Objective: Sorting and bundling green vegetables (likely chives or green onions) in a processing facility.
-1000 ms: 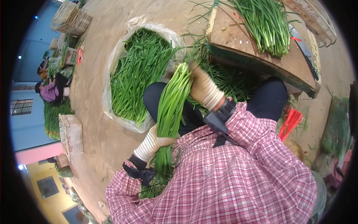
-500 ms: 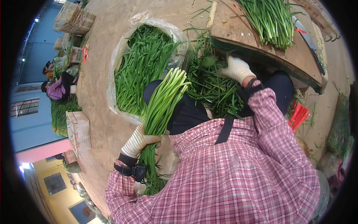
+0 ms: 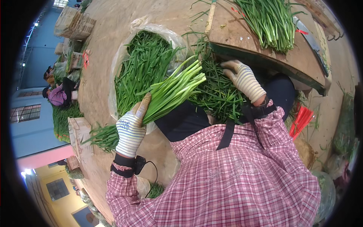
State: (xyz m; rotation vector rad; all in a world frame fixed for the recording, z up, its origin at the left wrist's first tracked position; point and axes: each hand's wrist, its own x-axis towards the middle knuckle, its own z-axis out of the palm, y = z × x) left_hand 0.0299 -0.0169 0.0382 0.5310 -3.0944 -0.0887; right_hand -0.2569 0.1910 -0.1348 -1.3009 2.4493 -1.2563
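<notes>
In a striped work glove, my left hand (image 3: 130, 132) is closed around a bunch of garlic chives (image 3: 168, 96). The pale stem ends point up and to the right, and the green leaf tips stick out on the far side of my wrist. My right hand (image 3: 245, 80), gloved too, is above a heap of loose chive leaves (image 3: 223, 96) between my knees. Its fingers are slightly bent and apart, with nothing seen in them. Beyond the held bunch, an open clear plastic bag (image 3: 113, 81) is full of more chives (image 3: 145, 72).
At the upper right stands a low wooden table (image 3: 234, 34) bearing a tied chive bundle (image 3: 270, 26) and a large knife (image 3: 312, 41). Red ties (image 3: 301, 120) lie by my right knee. Crates (image 3: 80, 138) and other people (image 3: 58, 94) are at the far left.
My left hand has turned and risen, tilting the chives from nearly upright to a rightward slant, leaf tips now leftward. My right hand, blurred before, is now still and a little lower.
</notes>
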